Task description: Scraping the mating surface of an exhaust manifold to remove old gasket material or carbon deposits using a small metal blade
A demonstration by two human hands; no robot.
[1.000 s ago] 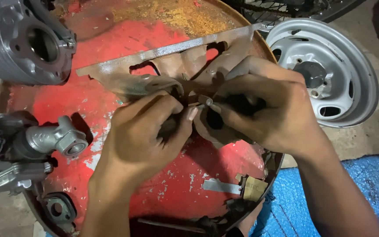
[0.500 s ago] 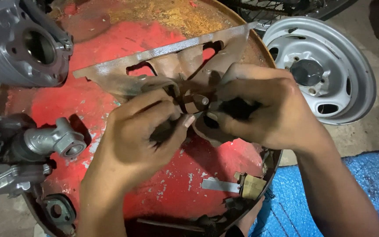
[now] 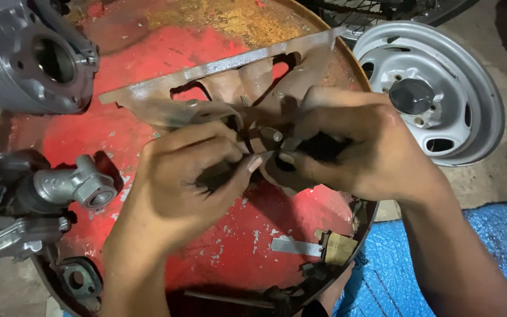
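Both of my hands meet over the top of a rusty red drum (image 3: 148, 64). My left hand (image 3: 186, 176) and my right hand (image 3: 353, 149) pinch one small dark metal part (image 3: 265, 138) between their fingertips. The part is mostly hidden by my fingers, with a short pin or bolt end showing. Just behind my hands a flat, cut-out metal plate (image 3: 218, 73) lies across the drum top.
A finned grey engine cylinder (image 3: 24, 56) sits at the top left. A grey engine casting (image 3: 42, 199) lies at the left edge of the drum. A silver wheel rim (image 3: 435, 88) lies on the ground to the right. Blue sheeting (image 3: 494, 246) covers the ground at lower right.
My hands have shifted slightly while turning the small part between the fingertips. The drum, plate and engine parts have stayed put.
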